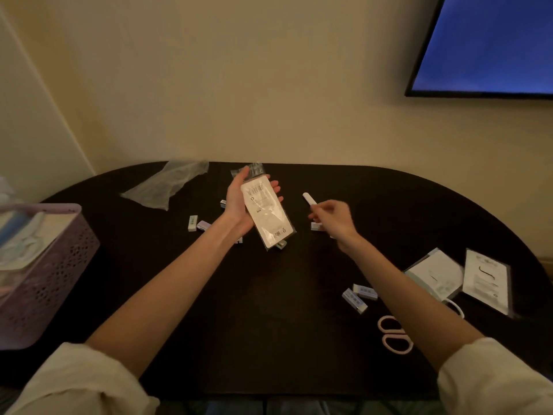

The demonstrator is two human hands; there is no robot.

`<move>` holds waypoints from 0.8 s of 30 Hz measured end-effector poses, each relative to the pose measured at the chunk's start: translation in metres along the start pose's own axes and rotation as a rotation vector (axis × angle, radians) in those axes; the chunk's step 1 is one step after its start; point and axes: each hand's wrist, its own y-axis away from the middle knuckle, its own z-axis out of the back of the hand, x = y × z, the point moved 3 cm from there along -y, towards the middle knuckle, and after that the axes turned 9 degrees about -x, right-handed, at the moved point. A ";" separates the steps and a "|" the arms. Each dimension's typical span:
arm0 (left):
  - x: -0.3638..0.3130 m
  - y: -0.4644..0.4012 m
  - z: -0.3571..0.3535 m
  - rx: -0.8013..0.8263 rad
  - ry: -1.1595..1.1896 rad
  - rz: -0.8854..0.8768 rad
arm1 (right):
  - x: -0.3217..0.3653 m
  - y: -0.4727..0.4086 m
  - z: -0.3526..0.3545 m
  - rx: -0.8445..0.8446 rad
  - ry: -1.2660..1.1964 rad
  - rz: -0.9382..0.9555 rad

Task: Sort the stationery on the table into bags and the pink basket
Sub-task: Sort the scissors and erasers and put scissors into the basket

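Two hands are at work over the dark worktop (269,324). Your left hand (239,202) lies palm up, its grip cradling one flat clear bag (267,211) with a white card inside, thumb curled over the bag's edge. Your right hand (332,217) has its grip pinched on one small white stick (309,199), held just to the right of the bag and apart from it.

Around the hands, small erasers lie scattered: two (193,223) left of your left wrist, one (223,203) beside the left hand, one (280,244) under the bag's lower end, one (315,226) below the right hand, and two more (354,300) near your right forearm; others may be hidden.

One crumpled clear bag (167,184) sits at the far left of the worktop. Two flat packets (486,277) lie at the right edge, with one pair of pink scissors (395,335) near them. One pink basket (45,280) stands at the left, already holding some items.
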 end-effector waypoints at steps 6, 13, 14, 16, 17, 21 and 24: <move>-0.006 0.001 0.005 0.043 -0.066 0.019 | -0.002 -0.050 0.006 -0.067 0.427 0.077; -0.004 0.001 0.011 0.126 -0.217 0.024 | -0.007 -0.072 -0.007 -0.050 0.791 0.123; -0.004 0.002 0.011 0.145 -0.228 0.025 | -0.005 -0.071 -0.008 -0.041 0.837 0.133; -0.005 0.003 0.012 0.183 -0.238 0.028 | -0.004 -0.071 -0.011 -0.014 0.889 0.130; -0.006 0.004 0.012 0.197 -0.243 0.028 | -0.004 -0.071 -0.011 -0.007 0.901 0.126; -0.011 0.008 0.017 0.205 -0.291 -0.001 | -0.004 -0.074 -0.014 0.040 0.902 0.123; -0.016 0.009 0.023 0.214 -0.334 -0.012 | 0.003 -0.073 -0.015 0.118 0.720 0.078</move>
